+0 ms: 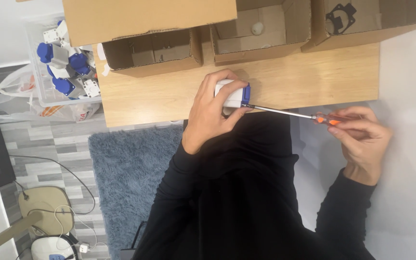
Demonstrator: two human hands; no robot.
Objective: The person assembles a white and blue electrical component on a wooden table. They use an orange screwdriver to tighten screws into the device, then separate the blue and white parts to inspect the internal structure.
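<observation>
My left hand [211,111] grips a white socket housing with a blue end [234,94] at the near edge of the wooden table [309,82]. My right hand [362,137] holds a screwdriver by its orange and dark handle [332,119]. Its long metal shaft [278,111] runs leftward, and the tip meets the blue end of the housing. Both arms wear black sleeves.
Three open cardboard boxes [160,48] line the table's far side; one holds a black part [340,18]. A clear bin of white and blue sockets [66,67] stands to the left. A blue-grey rug [131,178], cables and plastic bags lie on the floor.
</observation>
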